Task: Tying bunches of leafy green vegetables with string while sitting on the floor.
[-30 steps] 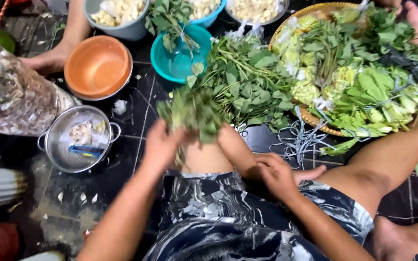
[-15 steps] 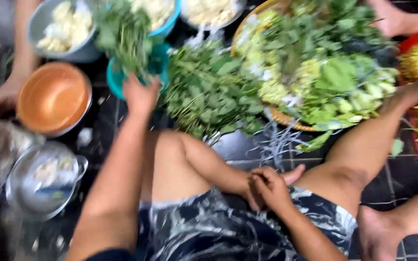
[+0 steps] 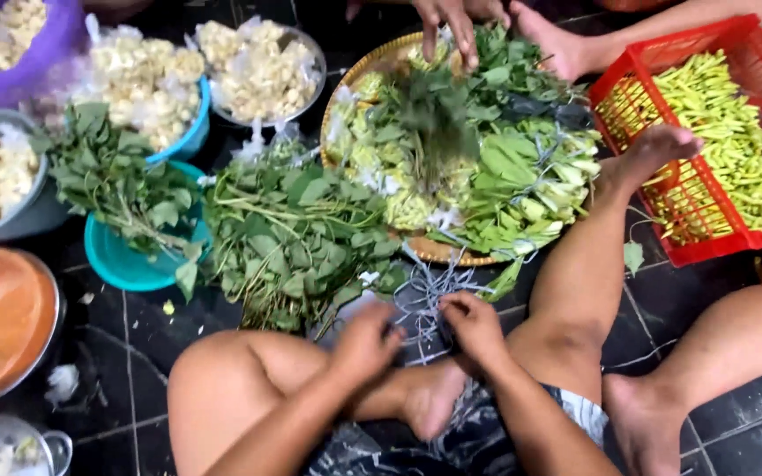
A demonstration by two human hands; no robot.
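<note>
I sit cross-legged on a dark tiled floor. My left hand [image 3: 365, 342] and my right hand [image 3: 474, 323] are close together above my foot, both at a tangle of thin white strings [image 3: 429, 291] on the floor. The fingers of each hand are curled on the strings. Just beyond my hands lies a loose pile of green leafy stems [image 3: 297, 238]. A bunch of the same leaves [image 3: 121, 189] rests in a teal bowl [image 3: 121, 264] at the left.
A round woven tray [image 3: 372, 66] holds leaf bundles and pale greens; another person's hand [image 3: 451, 22] reaches into it. A red crate [image 3: 707, 141] of green pods stands right. Bowls of pale florets [image 3: 253, 62] sit behind. An orange bowl [image 3: 2, 317] lies left.
My left hand has come back from the teal bowl, leaving the leaf bunch there, and joined my right hand at the strings. The view has shifted right.
</note>
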